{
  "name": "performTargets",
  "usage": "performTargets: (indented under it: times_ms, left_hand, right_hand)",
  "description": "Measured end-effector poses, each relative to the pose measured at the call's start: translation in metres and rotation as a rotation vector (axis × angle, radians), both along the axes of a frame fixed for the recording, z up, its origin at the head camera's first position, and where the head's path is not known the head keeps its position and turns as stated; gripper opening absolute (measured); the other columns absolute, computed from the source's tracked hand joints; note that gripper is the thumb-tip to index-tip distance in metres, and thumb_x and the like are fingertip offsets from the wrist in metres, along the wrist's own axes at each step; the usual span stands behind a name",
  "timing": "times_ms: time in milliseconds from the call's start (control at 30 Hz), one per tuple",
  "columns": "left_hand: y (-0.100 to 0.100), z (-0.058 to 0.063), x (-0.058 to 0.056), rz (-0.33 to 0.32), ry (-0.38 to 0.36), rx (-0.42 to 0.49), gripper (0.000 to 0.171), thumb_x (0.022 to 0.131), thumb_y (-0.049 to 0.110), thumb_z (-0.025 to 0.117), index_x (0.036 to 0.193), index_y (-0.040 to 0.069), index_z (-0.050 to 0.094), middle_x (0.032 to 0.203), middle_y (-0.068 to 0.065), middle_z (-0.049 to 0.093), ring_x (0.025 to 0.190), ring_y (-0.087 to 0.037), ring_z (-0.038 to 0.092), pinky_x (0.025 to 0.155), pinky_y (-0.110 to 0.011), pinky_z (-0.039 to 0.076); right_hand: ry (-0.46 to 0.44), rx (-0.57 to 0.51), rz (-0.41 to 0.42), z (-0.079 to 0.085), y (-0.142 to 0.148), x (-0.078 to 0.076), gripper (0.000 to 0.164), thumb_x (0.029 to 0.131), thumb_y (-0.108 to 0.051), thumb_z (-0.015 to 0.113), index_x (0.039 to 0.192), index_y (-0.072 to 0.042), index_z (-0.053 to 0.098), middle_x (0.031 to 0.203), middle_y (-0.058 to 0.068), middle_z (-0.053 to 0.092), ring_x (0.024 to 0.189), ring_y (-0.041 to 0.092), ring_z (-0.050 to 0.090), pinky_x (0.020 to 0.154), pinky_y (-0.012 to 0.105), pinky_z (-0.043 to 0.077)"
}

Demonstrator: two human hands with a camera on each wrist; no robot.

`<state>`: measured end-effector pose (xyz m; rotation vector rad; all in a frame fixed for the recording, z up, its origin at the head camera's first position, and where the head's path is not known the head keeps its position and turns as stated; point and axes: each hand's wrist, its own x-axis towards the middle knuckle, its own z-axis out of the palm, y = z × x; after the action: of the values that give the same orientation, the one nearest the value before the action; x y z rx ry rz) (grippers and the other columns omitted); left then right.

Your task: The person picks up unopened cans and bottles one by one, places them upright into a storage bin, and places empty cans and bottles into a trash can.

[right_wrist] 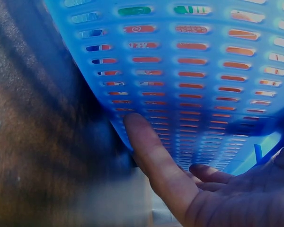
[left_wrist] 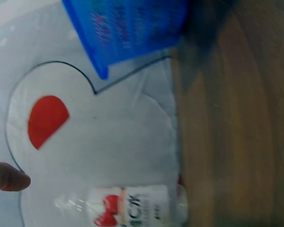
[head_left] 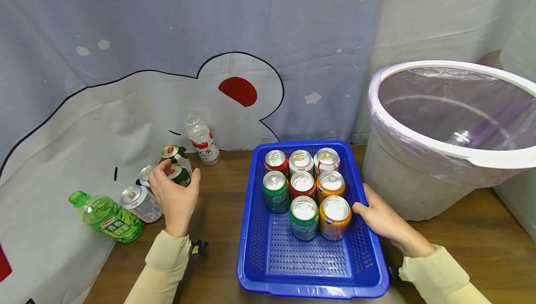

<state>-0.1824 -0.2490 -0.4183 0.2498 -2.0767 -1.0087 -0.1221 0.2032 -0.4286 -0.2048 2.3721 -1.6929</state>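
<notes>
My left hand (head_left: 177, 199) is at the left, thumb and fingers spread apart in a curve. Between them in the head view shows a dark green can (head_left: 179, 175); in the left wrist view only a fingertip (left_wrist: 14, 178) appears, and no can. My right hand (head_left: 383, 215) holds the right rim of a blue plastic basket (head_left: 253, 276), thumb over the edge. Seen from the right wrist, its fingers (right_wrist: 144, 142) lie along the basket's slotted outside. Several drink cans stand upright in the basket, among them a green can (head_left: 304, 220) and an orange can (head_left: 335, 220).
Left of my left hand lie a silver can (head_left: 142, 204) and a green-labelled bottle (head_left: 110, 220). Behind it stand a gold-topped can (head_left: 173, 152) and a clear bottle (head_left: 204, 143) against the curtain. A white lined bin (head_left: 402, 173) stands right of the basket.
</notes>
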Motion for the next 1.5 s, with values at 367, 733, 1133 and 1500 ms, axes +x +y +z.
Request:
performTargets:
  times_ms: [367, 733, 1133, 1500]
  left_hand:
    - [-0.017, -0.030, -0.012, 0.139, -0.036, 0.010, 0.076, 0.078, 0.030, 0.086, 0.137, 0.002, 0.046, 0.138, -0.025, 0.039, 0.129, -0.043, 0.039, 0.110, -0.054, 0.034]
    - [-0.023, -0.045, -0.018, 0.182, -0.071, 0.028, 0.078, 0.076, 0.027, 0.088, 0.137, 0.001, 0.046, 0.136, -0.026, 0.041, 0.129, -0.044, 0.040, 0.112, -0.054, 0.034]
    - [-0.028, -0.050, -0.021, 0.204, -0.105, 0.012, 0.069, 0.080, 0.022, 0.084, 0.134, 0.000, 0.047, 0.133, -0.027, 0.044, 0.126, -0.044, 0.043, 0.110, -0.054, 0.036]
    - [-0.024, -0.044, -0.018, 0.128, -0.155, 0.030, 0.066, 0.079, 0.020, 0.085, 0.132, -0.003, 0.054, 0.138, -0.029, 0.046, 0.128, -0.046, 0.046, 0.106, -0.060, 0.039]
  right_hand:
    - [0.010, -0.008, 0.002, 0.000, 0.000, 0.000, 0.048, 0.095, 0.002, 0.047, 0.141, 0.011, 0.034, 0.124, 0.036, 0.058, 0.094, 0.033, 0.071, 0.075, 0.047, 0.063]
    - [0.007, -0.002, 0.000, 0.000, 0.000, 0.001, 0.049, 0.096, 0.002, 0.047, 0.142, 0.010, 0.033, 0.125, 0.037, 0.058, 0.095, 0.033, 0.071, 0.075, 0.047, 0.063]
    - [-0.007, -0.006, -0.001, 0.000, 0.000, 0.000, 0.049, 0.096, 0.001, 0.047, 0.142, 0.010, 0.032, 0.124, 0.036, 0.058, 0.093, 0.032, 0.072, 0.074, 0.047, 0.063]
    - [0.001, -0.003, -0.002, 0.001, 0.000, 0.000, 0.050, 0.095, 0.002, 0.047, 0.142, 0.011, 0.033, 0.126, 0.037, 0.057, 0.094, 0.033, 0.071, 0.074, 0.046, 0.063]
